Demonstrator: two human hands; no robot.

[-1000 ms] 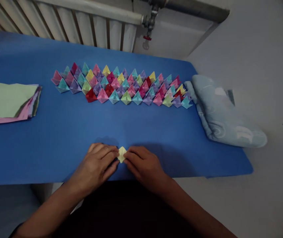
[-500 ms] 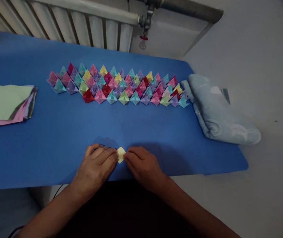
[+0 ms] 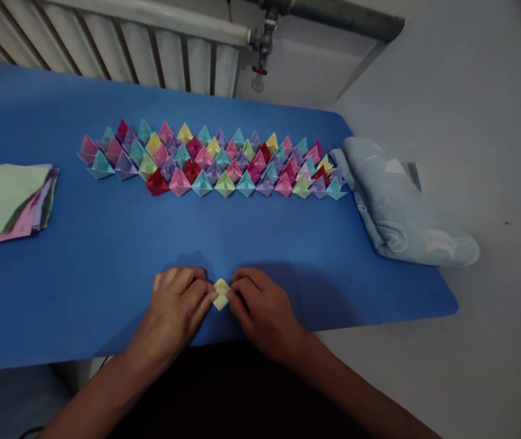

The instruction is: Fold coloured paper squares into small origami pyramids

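Note:
A small pale yellow folded paper [image 3: 221,295] shows as a diamond between my two hands, near the front edge of the blue table. My left hand [image 3: 178,305] pinches its left corner with thumb and fingers. On the opposite corner, the fingertips of my right hand [image 3: 264,308] are closed as well. Parts of both corners are hidden under the fingers. Beyond the hands stand rows of folded paper boats [image 3: 225,183] in pink, red, purple, turquoise, green and yellow, packed side by side.
On the left lies a stack of coloured paper sheets [image 3: 4,198], pale green on top. A folded grey-blue cloth [image 3: 401,207] rests at the right end of the blue table [image 3: 118,244]. Behind the table are a white radiator [image 3: 169,61] and a pipe valve with a red handle [image 3: 259,71].
The view has shifted slightly, so the paper and table appear a little lower. Both hands still pinch the yellow paper, with the left hand's fingers now more bent.

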